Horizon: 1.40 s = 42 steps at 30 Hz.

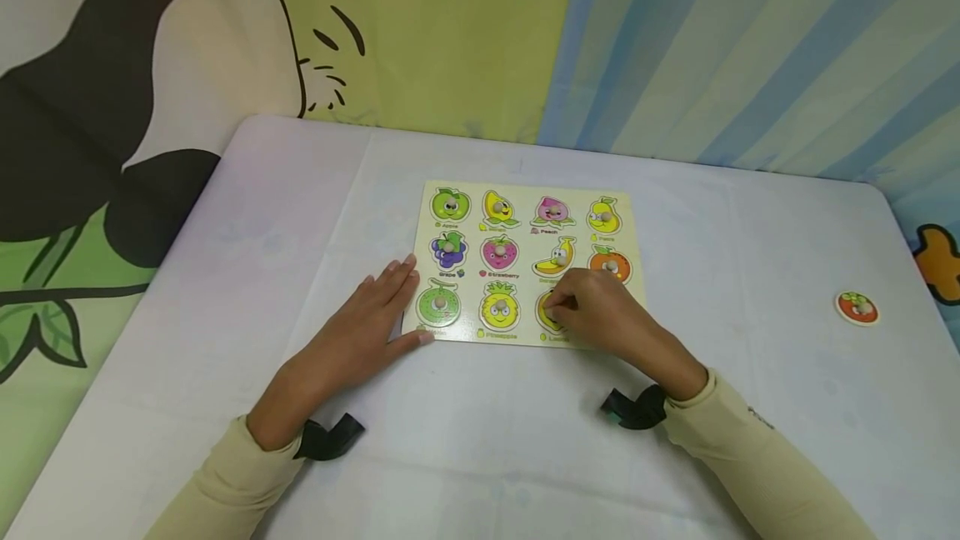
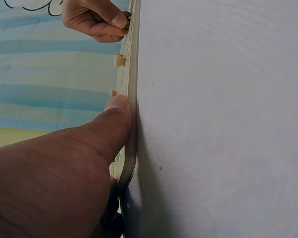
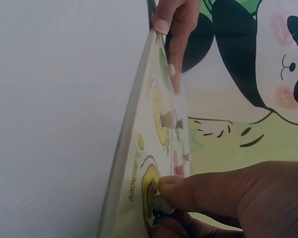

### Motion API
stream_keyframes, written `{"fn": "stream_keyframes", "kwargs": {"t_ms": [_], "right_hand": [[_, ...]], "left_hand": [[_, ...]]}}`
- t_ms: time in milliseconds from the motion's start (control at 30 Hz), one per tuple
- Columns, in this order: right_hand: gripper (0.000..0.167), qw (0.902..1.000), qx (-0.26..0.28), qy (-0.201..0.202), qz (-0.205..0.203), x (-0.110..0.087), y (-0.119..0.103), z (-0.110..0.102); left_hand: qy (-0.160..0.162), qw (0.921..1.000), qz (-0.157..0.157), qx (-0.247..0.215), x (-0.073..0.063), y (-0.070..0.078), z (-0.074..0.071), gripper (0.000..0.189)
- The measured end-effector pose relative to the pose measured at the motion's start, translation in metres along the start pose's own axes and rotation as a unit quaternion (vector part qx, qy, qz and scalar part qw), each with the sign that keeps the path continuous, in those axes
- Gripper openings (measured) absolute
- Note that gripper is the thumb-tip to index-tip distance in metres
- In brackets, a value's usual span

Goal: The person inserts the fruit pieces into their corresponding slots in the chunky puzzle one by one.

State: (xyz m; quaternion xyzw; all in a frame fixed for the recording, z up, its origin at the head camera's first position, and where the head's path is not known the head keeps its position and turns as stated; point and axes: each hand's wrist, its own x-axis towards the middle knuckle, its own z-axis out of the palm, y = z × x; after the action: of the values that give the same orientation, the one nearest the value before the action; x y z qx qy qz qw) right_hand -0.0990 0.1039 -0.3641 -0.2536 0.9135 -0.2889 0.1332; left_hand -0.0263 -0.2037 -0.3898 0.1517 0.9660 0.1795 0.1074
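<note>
A wooden knobbed fruit puzzle board [image 1: 468, 325] lies flat on the table, its fruit pieces in rows above printed names. My right hand [image 1: 606, 307] pinches the wooden knob [image 3: 163, 204] of the yellow lemon piece [image 1: 546, 317] in the front row. That piece sits at its recess, partly covered by the fingers. The right hand hides the board's front right corner. At the left edge, my left hand [image 1: 363, 325] rests with straight fingers, the thumb [image 2: 119, 106] at the front edge near the green melon piece [image 1: 438, 307]. The pineapple piece [image 1: 499, 311] lies between the hands.
A round red tomato piece [image 1: 857, 307] with a knob lies apart on the white tablecloth [image 1: 480, 440], far to the right. Behind the table hangs a printed curtain [image 1: 450, 32] with a panda and blue stripes. Both wrists wear black straps [image 1: 636, 408].
</note>
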Motion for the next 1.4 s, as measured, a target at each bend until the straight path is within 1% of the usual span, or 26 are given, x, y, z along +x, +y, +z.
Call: {"fn": "stream_keyframes", "kwargs": {"t_ms": [233, 300, 467, 567, 733, 933, 1100, 1233, 1400], "right_hand": [[0.003, 0.9999, 0.008, 0.009, -0.008, -0.003, 0.004, 0.001], [0.004, 0.9998, 0.017, 0.005, -0.010, -0.003, 0.006, 0.000], [0.005, 0.9988, 0.042, -0.023, -0.011, -0.003, 0.008, -0.003], [0.007, 0.9988, 0.044, -0.023, -0.006, -0.005, 0.012, -0.009], [0.012, 0.9993, 0.037, -0.002, -0.001, -0.011, 0.022, -0.018], [0.017, 0.9986, 0.049, 0.022, -0.005, -0.018, 0.033, -0.023], [0.018, 0.9962, 0.063, 0.055, -0.026, -0.024, 0.039, -0.027], [0.017, 0.9938, 0.058, 0.084, -0.044, -0.028, 0.044, -0.031], [0.014, 0.9910, 0.037, 0.122, -0.042, -0.034, 0.054, -0.041]], "left_hand": [[-0.004, 1.0000, 0.001, -0.004, 0.001, 0.000, 0.000, 0.087], [-0.005, 1.0000, 0.001, -0.005, 0.001, 0.000, 0.000, 0.087], [-0.005, 1.0000, -0.003, -0.003, 0.000, 0.000, -0.001, 0.087], [-0.005, 1.0000, -0.004, -0.003, -0.001, 0.001, -0.001, 0.088], [-0.006, 1.0000, -0.005, -0.003, 0.000, 0.002, -0.001, 0.087], [0.003, 1.0000, -0.004, -0.004, 0.000, 0.002, -0.001, 0.087], [-0.006, 0.9999, -0.009, -0.003, 0.000, 0.002, 0.000, 0.087], [-0.013, 0.9998, -0.013, 0.001, 0.001, 0.001, 0.000, 0.088], [-0.018, 0.9997, -0.015, -0.004, 0.002, 0.000, -0.001, 0.089]]}}
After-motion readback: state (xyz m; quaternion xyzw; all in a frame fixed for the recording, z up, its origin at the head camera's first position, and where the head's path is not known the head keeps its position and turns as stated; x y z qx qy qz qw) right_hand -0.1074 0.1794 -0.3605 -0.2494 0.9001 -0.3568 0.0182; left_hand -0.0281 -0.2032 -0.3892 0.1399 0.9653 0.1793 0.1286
